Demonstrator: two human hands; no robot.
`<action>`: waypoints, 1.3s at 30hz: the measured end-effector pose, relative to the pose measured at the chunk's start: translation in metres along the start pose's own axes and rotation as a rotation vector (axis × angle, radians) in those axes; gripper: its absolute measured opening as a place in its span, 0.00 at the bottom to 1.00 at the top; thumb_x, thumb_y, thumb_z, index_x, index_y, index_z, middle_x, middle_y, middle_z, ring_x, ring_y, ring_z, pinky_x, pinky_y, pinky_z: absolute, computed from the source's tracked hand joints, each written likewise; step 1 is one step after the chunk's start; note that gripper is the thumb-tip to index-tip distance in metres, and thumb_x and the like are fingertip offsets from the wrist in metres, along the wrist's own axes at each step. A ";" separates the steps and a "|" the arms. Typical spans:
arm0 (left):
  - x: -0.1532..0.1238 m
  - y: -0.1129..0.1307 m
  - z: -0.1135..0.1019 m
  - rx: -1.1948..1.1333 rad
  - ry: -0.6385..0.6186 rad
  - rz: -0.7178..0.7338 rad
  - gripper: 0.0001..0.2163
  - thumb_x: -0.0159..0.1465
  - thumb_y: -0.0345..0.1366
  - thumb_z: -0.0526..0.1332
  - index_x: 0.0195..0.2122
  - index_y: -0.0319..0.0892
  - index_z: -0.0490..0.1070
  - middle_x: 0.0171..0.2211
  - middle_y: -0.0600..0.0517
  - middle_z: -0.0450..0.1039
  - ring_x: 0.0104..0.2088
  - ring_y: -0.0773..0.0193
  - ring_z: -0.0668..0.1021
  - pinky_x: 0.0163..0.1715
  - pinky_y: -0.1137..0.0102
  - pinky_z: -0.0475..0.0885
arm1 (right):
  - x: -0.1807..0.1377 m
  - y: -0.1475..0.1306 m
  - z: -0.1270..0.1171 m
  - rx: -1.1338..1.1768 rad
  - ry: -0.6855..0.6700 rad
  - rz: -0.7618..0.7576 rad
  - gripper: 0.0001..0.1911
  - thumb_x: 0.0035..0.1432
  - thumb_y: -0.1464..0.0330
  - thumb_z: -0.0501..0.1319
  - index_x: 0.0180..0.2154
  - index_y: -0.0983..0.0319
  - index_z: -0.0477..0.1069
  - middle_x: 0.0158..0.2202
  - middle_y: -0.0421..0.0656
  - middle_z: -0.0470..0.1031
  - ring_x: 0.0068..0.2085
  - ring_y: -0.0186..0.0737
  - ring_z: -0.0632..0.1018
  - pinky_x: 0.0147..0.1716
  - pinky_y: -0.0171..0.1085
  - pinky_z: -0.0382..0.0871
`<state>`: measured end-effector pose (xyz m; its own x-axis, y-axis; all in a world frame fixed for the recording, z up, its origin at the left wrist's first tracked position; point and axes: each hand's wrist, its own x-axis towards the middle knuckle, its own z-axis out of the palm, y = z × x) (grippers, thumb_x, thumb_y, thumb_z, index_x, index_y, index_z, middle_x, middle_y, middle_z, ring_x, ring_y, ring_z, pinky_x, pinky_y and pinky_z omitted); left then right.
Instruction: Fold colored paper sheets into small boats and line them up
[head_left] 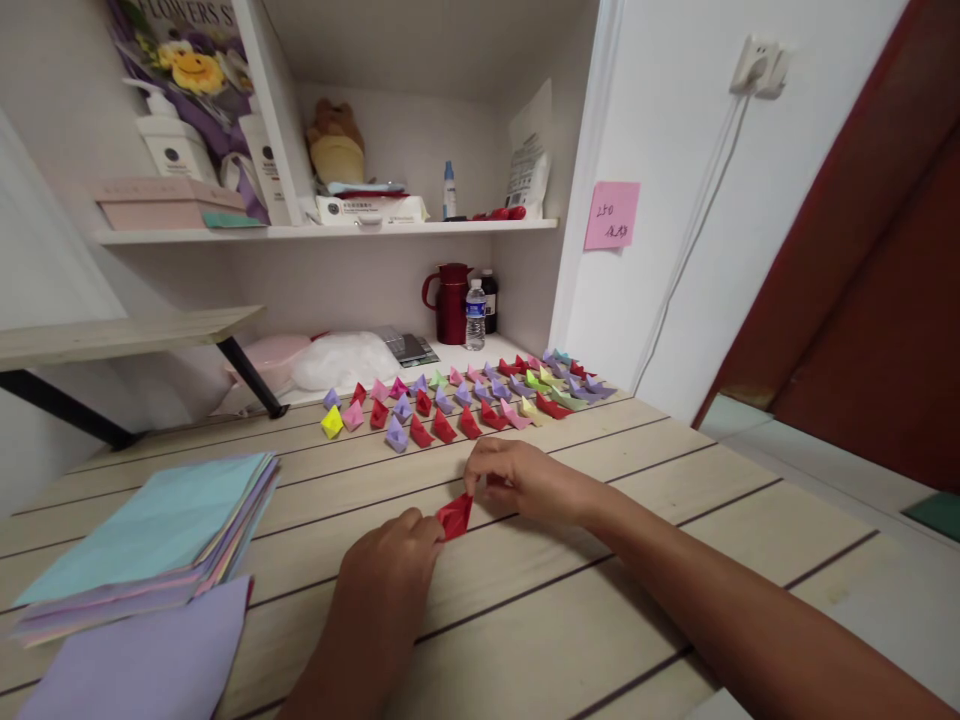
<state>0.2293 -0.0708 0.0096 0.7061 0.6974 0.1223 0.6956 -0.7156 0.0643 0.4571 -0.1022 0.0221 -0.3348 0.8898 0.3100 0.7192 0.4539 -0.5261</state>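
Observation:
A small folded red paper piece (455, 515) sits between both hands just above the wooden table (570, 620). My left hand (390, 565) pinches its near left corner with closed fingers. My right hand (517, 478) grips its far right side, fingers curled together. Behind them, several small folded paper boats (469, 400) in red, purple, pink, green and yellow stand in rows across the table's far edge.
A stack of coloured paper sheets (161, 535) lies at the left, with a lilac sheet (142, 665) in front of it. At the back stand a red jug (452, 303), a water bottle (475, 316) and a shelf (330, 230) of items. A pink sticky note (612, 215) hangs on the wall.

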 end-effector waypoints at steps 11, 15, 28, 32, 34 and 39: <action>-0.001 0.000 -0.002 -0.052 -0.007 -0.019 0.11 0.68 0.31 0.52 0.39 0.48 0.75 0.39 0.53 0.78 0.41 0.60 0.80 0.36 0.69 0.67 | 0.003 0.002 0.008 -0.049 -0.038 0.010 0.09 0.54 0.78 0.65 0.35 0.59 0.77 0.36 0.39 0.77 0.36 0.36 0.76 0.35 0.31 0.63; -0.002 0.001 -0.004 -0.133 0.049 -0.085 0.13 0.67 0.38 0.55 0.53 0.52 0.68 0.45 0.54 0.79 0.41 0.62 0.80 0.35 0.71 0.67 | 0.004 0.000 0.006 -0.063 -0.014 0.010 0.07 0.53 0.78 0.66 0.33 0.60 0.76 0.32 0.38 0.77 0.34 0.35 0.75 0.33 0.31 0.61; -0.006 -0.001 -0.014 -0.692 0.620 -0.516 0.14 0.66 0.50 0.51 0.40 0.51 0.72 0.25 0.58 0.74 0.27 0.61 0.76 0.29 0.70 0.64 | 0.005 -0.001 0.013 -0.073 -0.025 -0.016 0.03 0.56 0.72 0.68 0.34 0.59 0.77 0.35 0.40 0.79 0.37 0.37 0.78 0.36 0.32 0.63; -0.006 0.003 -0.017 -0.702 0.666 -0.522 0.12 0.63 0.49 0.55 0.37 0.51 0.74 0.23 0.58 0.73 0.26 0.62 0.77 0.30 0.70 0.66 | 0.006 0.000 0.013 -0.107 -0.042 0.022 0.05 0.54 0.71 0.69 0.35 0.58 0.77 0.36 0.38 0.80 0.38 0.37 0.78 0.36 0.31 0.62; -0.005 0.006 -0.019 -0.677 0.690 -0.524 0.11 0.62 0.48 0.55 0.37 0.51 0.74 0.22 0.59 0.73 0.26 0.63 0.77 0.31 0.70 0.66 | 0.007 -0.001 0.011 -0.128 -0.036 0.052 0.03 0.55 0.69 0.69 0.34 0.58 0.77 0.35 0.38 0.80 0.37 0.37 0.77 0.35 0.31 0.61; -0.002 0.004 -0.014 -0.631 0.722 -0.503 0.11 0.62 0.47 0.56 0.37 0.51 0.75 0.21 0.59 0.73 0.27 0.62 0.79 0.29 0.71 0.66 | 0.009 -0.006 0.008 -0.159 0.007 0.139 0.04 0.55 0.67 0.68 0.34 0.59 0.77 0.30 0.37 0.79 0.32 0.35 0.75 0.31 0.30 0.58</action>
<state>0.2290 -0.0752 0.0238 -0.0293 0.8762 0.4810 0.5448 -0.3895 0.7427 0.4453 -0.0962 0.0220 -0.2220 0.9427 0.2490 0.8451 0.3134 -0.4331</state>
